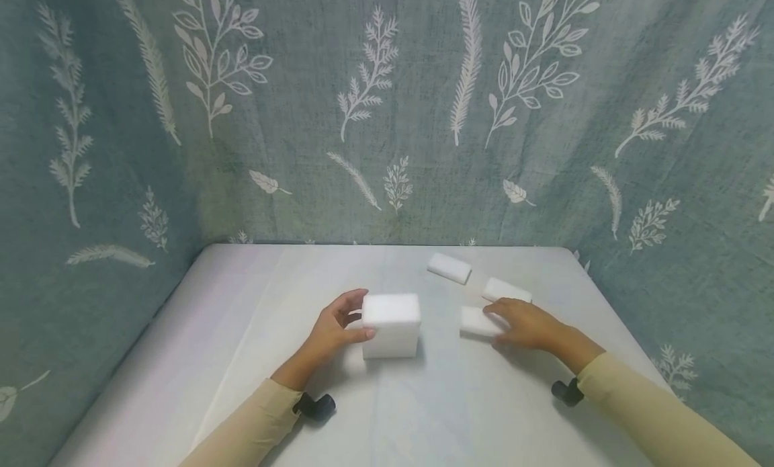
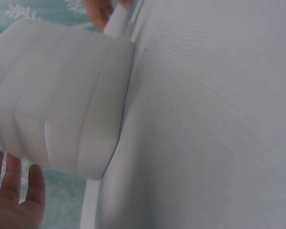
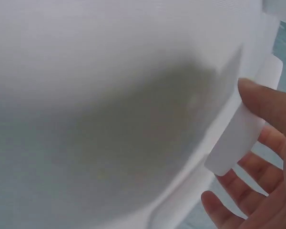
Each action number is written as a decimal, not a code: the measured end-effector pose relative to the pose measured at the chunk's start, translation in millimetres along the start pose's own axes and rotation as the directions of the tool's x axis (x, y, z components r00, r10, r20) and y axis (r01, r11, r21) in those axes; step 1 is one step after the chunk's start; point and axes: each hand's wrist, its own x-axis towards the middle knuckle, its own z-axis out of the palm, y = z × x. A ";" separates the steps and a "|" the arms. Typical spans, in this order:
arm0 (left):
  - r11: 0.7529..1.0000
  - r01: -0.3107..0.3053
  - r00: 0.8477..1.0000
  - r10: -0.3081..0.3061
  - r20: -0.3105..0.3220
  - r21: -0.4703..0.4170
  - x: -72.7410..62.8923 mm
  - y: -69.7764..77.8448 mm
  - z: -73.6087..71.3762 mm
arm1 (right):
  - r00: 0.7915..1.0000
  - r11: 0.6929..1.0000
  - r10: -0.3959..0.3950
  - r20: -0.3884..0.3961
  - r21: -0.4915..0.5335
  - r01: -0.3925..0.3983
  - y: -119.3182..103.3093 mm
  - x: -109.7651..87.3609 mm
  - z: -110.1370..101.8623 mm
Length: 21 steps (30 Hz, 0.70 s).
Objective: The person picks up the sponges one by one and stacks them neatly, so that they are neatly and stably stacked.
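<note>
A block-shaped stack of white sponges (image 1: 392,329) stands on the white table. Several layers show along its side in the left wrist view, where the stack (image 2: 57,95) fills the upper left. My left hand (image 1: 334,326) grips its left side, thumb at the front face and fingers toward the back. To the right, my right hand (image 1: 527,324) pinches a single white sponge (image 1: 476,320) by its right end. The right wrist view shows this sponge (image 3: 238,136) tilted between the thumb and fingers, close over the table.
Two more white sponges lie apart on the table (image 1: 290,279): one sponge (image 1: 449,268) toward the back edge, another sponge (image 1: 504,290) just behind my right hand. A green leaf-patterned curtain (image 1: 423,185) surrounds the table at the back and sides.
</note>
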 end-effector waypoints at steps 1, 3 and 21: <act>1.000 -0.008 1.000 0.007 -0.004 -0.002 1.1 -4.0 -0.8 | 1.000 1.000 -0.023 -0.011 0.000 0.023 -0.6 1.2 -2.6; 1.000 -0.025 1.000 0.025 -0.012 0.002 2.9 -11.7 -2.4 | 0.998 0.998 -0.058 -0.033 0.005 0.058 -3.6 4.0 -7.5; 0.999 0.020 1.000 -0.019 -0.022 0.027 3.7 -13.2 -0.3 | 0.984 0.987 -0.116 -0.138 0.094 0.130 -41.9 25.1 -38.1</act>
